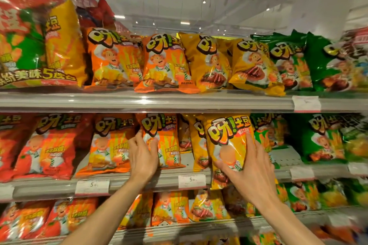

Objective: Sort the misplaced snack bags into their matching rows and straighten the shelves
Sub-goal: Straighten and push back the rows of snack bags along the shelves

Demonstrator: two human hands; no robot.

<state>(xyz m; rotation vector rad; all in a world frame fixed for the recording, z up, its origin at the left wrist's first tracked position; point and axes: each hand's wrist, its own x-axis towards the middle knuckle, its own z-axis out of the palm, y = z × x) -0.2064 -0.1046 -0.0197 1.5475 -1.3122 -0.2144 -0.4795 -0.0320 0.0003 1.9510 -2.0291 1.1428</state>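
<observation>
Two hands (one per bag): right hand (251, 167) on yellow bag (229, 145)

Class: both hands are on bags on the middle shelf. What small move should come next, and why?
Probably the right hand should push the yellow foil snack bag back upright into its row: its lower end hangs over the grey shelf edge. The left hand holds an orange foil bag.
</observation>
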